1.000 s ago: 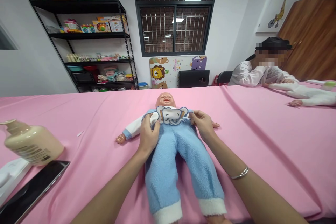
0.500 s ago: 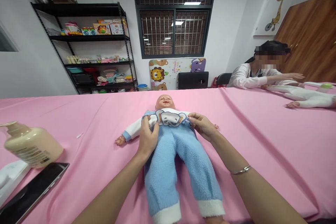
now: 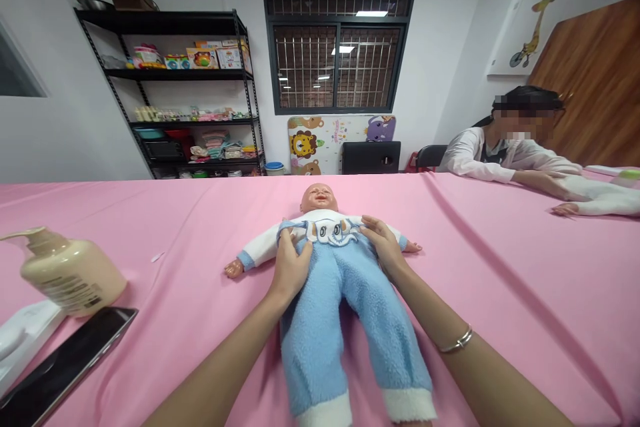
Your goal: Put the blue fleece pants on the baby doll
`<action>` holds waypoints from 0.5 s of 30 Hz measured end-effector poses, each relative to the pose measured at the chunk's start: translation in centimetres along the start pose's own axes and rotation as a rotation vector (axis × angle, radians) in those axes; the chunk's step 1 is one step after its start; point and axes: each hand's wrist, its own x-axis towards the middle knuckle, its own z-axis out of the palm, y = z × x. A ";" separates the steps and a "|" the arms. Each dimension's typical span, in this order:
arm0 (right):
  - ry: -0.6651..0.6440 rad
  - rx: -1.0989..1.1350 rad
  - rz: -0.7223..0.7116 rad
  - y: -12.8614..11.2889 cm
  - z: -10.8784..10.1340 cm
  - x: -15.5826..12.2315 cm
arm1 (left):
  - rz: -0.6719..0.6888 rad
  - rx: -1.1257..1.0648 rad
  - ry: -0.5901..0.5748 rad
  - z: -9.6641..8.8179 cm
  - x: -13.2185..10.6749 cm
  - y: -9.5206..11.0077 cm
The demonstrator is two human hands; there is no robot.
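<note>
A baby doll [image 3: 320, 197] lies on its back, head away from me. It wears a white top [image 3: 261, 248] with blue cuffs and an elephant face [image 3: 330, 232] on the front, and fluffy blue trousers [image 3: 320, 307] with white cuffs. My left hand [image 3: 291, 263] is at the doll's side on the left, fingers and thumb closed on the top's blue-edged hem, which bunches up there. On the other side my right hand [image 3: 384, 243] has its fingers closed on the top's edge near the waist; the fingertips are partly hidden.
A pink sheet [image 3: 500, 293] covers the table. At left lie a pump bottle [image 3: 75, 273], a black phone-like slab [image 3: 65, 367] and a white object [image 3: 30, 337]. Across the table at right, a person [image 3: 500, 153] leans over another doll [image 3: 605, 197]. Shelves [image 3: 175, 73] stand behind.
The elephant front has become more creased and its ears folded in between my hands. The doll's right-side hand shows more. The other person's arm has lowered onto their doll. The view has shifted slightly.
</note>
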 end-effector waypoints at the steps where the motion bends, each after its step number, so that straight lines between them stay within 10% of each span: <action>1: 0.044 -0.043 0.000 0.4 -0.1 0.1 | -0.003 0.014 -0.016 0.0 0.0 0.0; 7: 0.224 -0.287 0.084 1.5 -1.0 -0.1 | -0.014 0.025 -0.099 -0.1 0.0 -0.3; 11: 0.329 -0.366 -0.164 -3.3 0.4 -1.3 | 0.039 -0.003 -0.067 0.0 -0.2 -0.4; 15: -0.026 -0.366 -0.466 -9.9 5.7 -3.3 | 0.096 0.004 -0.054 0.2 0.0 -0.7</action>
